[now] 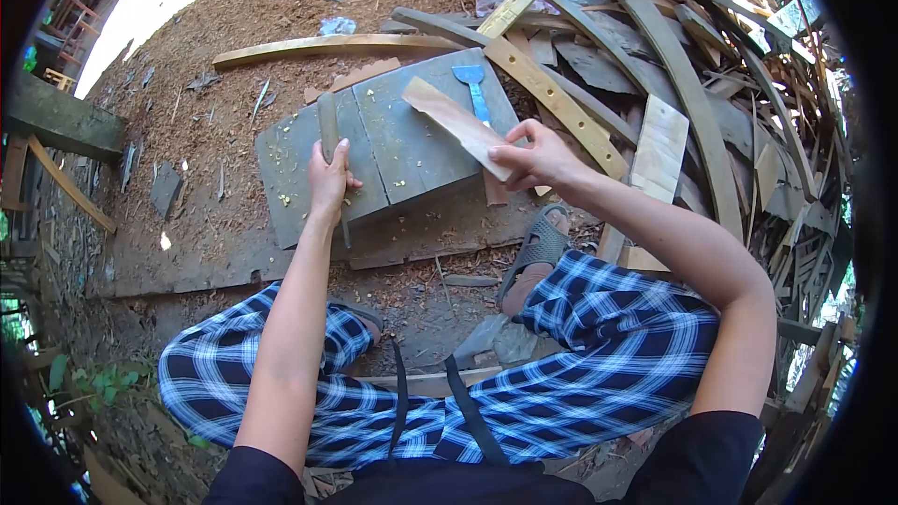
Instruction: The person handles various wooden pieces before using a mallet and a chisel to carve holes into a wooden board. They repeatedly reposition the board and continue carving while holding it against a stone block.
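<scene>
My right hand (538, 157) pinches the near end of a short, pale, slightly curved piece of wood (449, 120). The wood is held tilted over the right part of a low grey wooden block (412, 154). My left hand (329, 178) is closed around a long, flat, grey-brown file (327, 122); its broad end points away from me over the block, and a thin end shows below the hand. Behind the piece of wood, a blue wide-bladed chisel (470, 79) lies on the block, partly hidden. Small yellowish shavings dot the block's top.
Curved planks (673, 75) and offcuts are heaped at the right, including a strip with holes (552, 93). A long wooden strip (327, 49) lies beyond the block on shaving-covered ground (215, 65). A thick beam (65, 117) juts in at left. My sandalled foot (538, 252) is near the block.
</scene>
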The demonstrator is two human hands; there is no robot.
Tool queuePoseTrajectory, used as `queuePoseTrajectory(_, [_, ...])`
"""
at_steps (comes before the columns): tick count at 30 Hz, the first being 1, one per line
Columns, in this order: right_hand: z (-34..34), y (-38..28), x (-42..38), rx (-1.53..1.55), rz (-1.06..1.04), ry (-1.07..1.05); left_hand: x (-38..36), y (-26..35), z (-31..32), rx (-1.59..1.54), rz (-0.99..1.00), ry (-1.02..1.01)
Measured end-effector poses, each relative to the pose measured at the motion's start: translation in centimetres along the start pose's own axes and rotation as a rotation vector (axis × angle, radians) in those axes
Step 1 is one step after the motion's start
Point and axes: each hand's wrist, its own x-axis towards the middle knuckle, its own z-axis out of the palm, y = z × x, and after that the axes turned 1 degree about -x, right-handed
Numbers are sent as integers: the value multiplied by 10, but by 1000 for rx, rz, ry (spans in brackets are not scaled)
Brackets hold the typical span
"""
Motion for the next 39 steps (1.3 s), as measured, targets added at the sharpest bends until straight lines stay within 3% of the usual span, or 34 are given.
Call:
queuePoseTrajectory(5, [45,-21,14,-414,-259,92,-2,7,6,51,-3,-19])
queuePoseTrajectory(7, [39,-12,21,-490,-273,59,0,8,6,99,18,21])
queuePoseTrajectory(9, [21,0,35,-573,-714,240,1,11,9,100,-4,34])
queuePoseTrajectory(12, [-48,15,64,-715,-687,381,-1,8,5,116,0,69])
queuePoseTrajectory(13, [-72,30,73,-864,-550,486,-1,9,7,144,-5,75])
queuePoseTrajectory(15, [-107,55,81,-1020,-192,443,1,11,7,181,-8,112])
queuePoseTrajectory(17, [-120,92,88,-1082,-252,437,1,9,7,180,1,85])
queuePoseTrajectory(19, [-115,100,79,-968,61,410,0,14,8,206,9,99])
queuePoseTrajectory(20, [-120,116,84,-963,64,404,-2,14,8,207,-3,95])
queuePoseTrajectory(22, [-125,144,92,-986,-211,469,-1,15,11,201,-11,87])
queuePoseTrajectory(23, [-120,125,84,-989,-213,469,-1,15,11,197,-27,93])
queuePoseTrajectory(25, [-109,77,64,-823,-23,313,-2,15,9,185,-48,108])
queuePoseTrajectory(29, [-81,5,41,-563,-137,310,-1,10,10,158,-23,104])
queuePoseTrajectory(31, [-55,-15,37,-409,-256,237,3,13,8,122,1,113])
queuePoseTrajectory(33, [-21,-45,28,-455,-377,179,3,12,6,47,-61,69])
queuePoseTrajectory(35, [24,-74,14,-300,-324,-2,9,10,-3,-75,-36,37])
queuePoseTrajectory(36, [45,-73,19,-309,-376,-24,12,11,-9,-199,-5,152])
queuePoseTrajectory(38, [97,-75,19,-213,-285,-75,23,18,-23,-397,83,362])
queuePoseTrajectory(39, [123,-93,-1,-313,-249,-1,28,27,-37,-458,142,467])
